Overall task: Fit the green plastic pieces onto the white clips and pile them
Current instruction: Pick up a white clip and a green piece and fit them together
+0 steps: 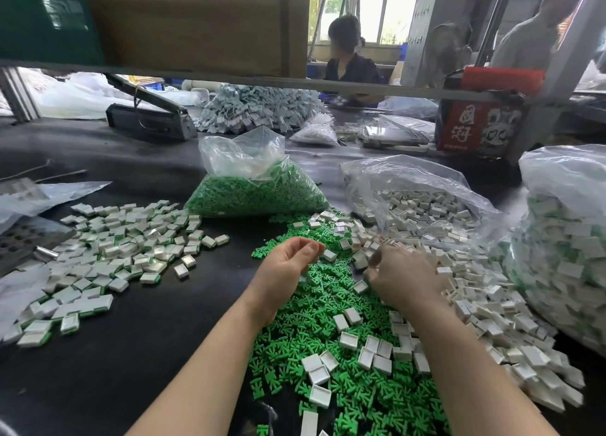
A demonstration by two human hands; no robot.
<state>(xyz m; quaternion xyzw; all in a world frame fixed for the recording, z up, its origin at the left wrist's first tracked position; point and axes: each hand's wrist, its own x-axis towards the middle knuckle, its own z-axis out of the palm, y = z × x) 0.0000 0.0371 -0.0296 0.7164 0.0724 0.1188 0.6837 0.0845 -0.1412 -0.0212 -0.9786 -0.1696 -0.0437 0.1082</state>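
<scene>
Two bare hands hover over our dark work table [147,353], above a loose spread of green plastic pieces [331,307] with white clips [377,350] scattered on top. Our left hand [285,268] is held palm inward, fingers loosely curled with the tips near the thumb; whether anything is pinched there we cannot tell, though one white clip sits just beside the fingertips. Our right hand [400,278] shows its back to us, fingers bent down into the clips at the mouth of a clear bag of white clips [423,203] — what it grips, if anything, is hidden. Behind the green spread stands an open bag of green pieces [255,186]. To the left, well apart from the hands, lies the pile of finished clips [121,248], white with green edges showing. At the right edge a large clear bag [564,248] holds more white and green parts. Farther back we see a heap of pale tags [259,111], a red printed box [475,124] and a seated person [351,62] across the table.
</scene>
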